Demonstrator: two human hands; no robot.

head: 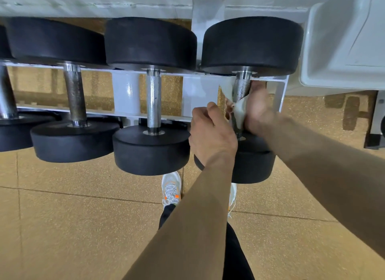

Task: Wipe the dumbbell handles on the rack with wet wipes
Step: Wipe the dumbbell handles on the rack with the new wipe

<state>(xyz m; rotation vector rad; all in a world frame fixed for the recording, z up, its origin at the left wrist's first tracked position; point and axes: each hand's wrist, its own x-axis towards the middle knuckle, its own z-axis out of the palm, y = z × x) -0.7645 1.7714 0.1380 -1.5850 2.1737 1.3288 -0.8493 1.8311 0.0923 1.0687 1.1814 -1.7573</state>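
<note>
The person stands in front of the white rack (200,92) and works on the dumbbell (252,44) at its right end. The wet wipe (238,113) lies around the lower part of the metal handle (241,88) of this dumbbell. The right hand (258,111) grips the wipe against the handle, with its fingers going behind the bar. The left hand (210,134) is just beside the wipe on the other side and its fingers are curled. I cannot tell if it pinches the edge of the wipe or only comes close to it.

I judge that the step in hand is the wiping of this one handle. The upper part of the bar, near the far weight, shows bare metal, so the next move probably needs the wipe to slide up along the bar, or to turn around it, with firm pressure. After that, the middle handle (153,100) and the darker handle (75,96) to the left wait for the same treatment.
</note>
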